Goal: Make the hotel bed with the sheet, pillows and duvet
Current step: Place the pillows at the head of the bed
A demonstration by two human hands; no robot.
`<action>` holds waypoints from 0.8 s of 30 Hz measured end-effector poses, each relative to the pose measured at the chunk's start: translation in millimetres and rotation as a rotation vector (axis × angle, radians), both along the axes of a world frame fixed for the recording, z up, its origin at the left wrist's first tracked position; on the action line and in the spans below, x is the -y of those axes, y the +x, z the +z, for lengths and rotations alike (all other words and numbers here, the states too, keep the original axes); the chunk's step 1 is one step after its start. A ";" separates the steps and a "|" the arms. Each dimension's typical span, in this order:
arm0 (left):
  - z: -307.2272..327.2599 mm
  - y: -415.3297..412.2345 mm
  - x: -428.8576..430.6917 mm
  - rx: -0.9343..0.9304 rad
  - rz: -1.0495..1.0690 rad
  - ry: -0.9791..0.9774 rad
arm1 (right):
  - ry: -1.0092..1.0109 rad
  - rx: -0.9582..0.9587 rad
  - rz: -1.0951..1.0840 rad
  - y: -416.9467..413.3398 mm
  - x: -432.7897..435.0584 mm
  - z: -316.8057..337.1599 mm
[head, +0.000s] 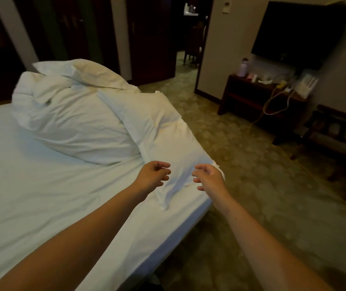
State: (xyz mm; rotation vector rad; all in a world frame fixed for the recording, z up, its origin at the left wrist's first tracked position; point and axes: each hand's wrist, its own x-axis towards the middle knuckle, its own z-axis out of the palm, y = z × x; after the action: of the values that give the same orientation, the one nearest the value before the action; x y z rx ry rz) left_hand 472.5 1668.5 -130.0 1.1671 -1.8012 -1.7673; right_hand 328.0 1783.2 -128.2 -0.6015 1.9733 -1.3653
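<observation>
Bed — left side off-frame

You face a matt white cloth sheet, a crumpled cloth duvet, patterned carpet, and a dark wood cabinet.

Both forearms and both hands are bare.

No text, label or number is showing clearly enough to read. The small wall panel beside the television is carrying marks that are too small and blurred to make out, and the bottle and packets on the desk are showing no legible label.
</observation>
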 end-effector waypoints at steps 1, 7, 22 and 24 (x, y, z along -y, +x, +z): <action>-2.3 -8.6 11.3 -0.001 0.014 0.003 | 0.001 0.000 0.016 -9.9 13.6 -1.0; -11.7 -67.4 85.4 -0.002 0.077 0.015 | 0.010 0.043 0.076 -72.2 95.3 -4.3; -58.3 -201.3 244.1 0.137 0.342 0.072 | 0.131 0.055 0.251 -239.0 299.2 -61.6; -63.9 -224.0 268.1 0.159 0.441 0.096 | 0.150 0.060 0.310 -263.6 338.1 -70.4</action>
State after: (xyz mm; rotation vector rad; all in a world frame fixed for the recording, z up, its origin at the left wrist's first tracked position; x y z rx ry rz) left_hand 248.6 1400.4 -193.9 1.6361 -1.4048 -1.5479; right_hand 64.4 1445.1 -198.6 -0.7504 1.8256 -1.0253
